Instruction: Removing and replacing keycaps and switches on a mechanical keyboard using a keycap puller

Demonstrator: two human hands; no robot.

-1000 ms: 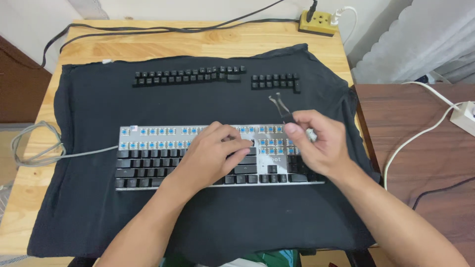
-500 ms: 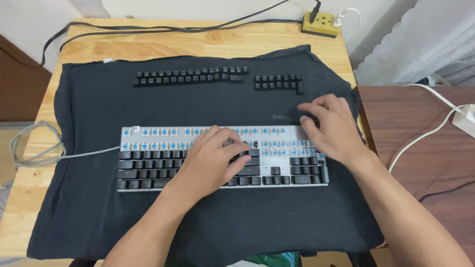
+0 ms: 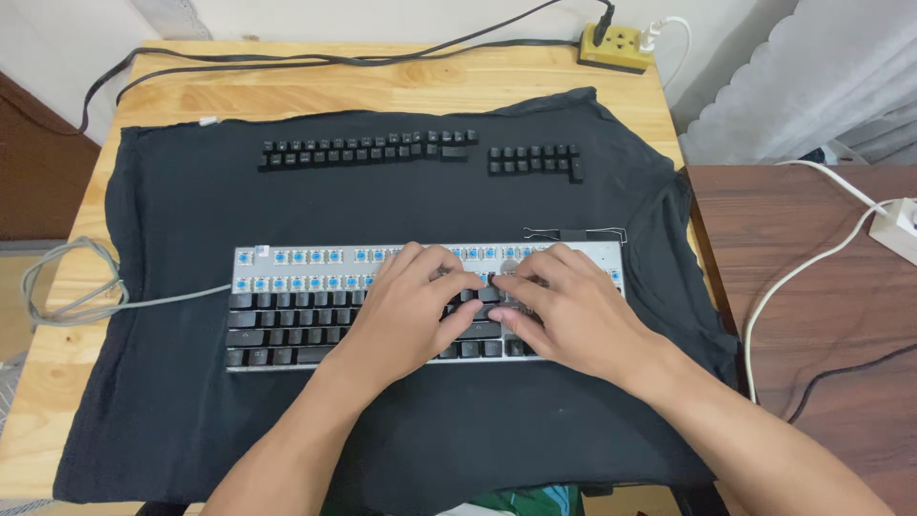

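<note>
Wooden counter [image 3: 382, 96], light pine, mostly covered by a black cloth [image 3: 191, 411]; a darker side table [image 3: 812, 248] stands just beside it on the right.

Keyboard [image 3: 287, 320] lies flat near the middle of the cloth, grey cable [image 3: 76, 296] leaving its left end. Its top rows are stripped to blue switch stems; lower rows carry black caps. Judged: rigid metal-plated body, moderately heavy, unlikely to slide on the cloth. Exposed stems look delicate, so take hold by the bare side edges, not the switches.

Left hand [image 3: 406, 311] and right hand [image 3: 564, 315] rest on the centre-right of the board, fingers curled down, tips meeting around one black keycap [image 3: 487, 293]. Whether either pinches it cannot be told; the fingers hide the contact. The cap is judged light, hard and smooth, so easily dropped; grip it by opposite sides.

Wire keycap puller [image 3: 573, 234] lies just behind the board, apart from both hands. Removed keycaps [image 3: 368, 151] sit in neat rows further back. Yellow power strip [image 3: 616, 48] at the far edge.
</note>
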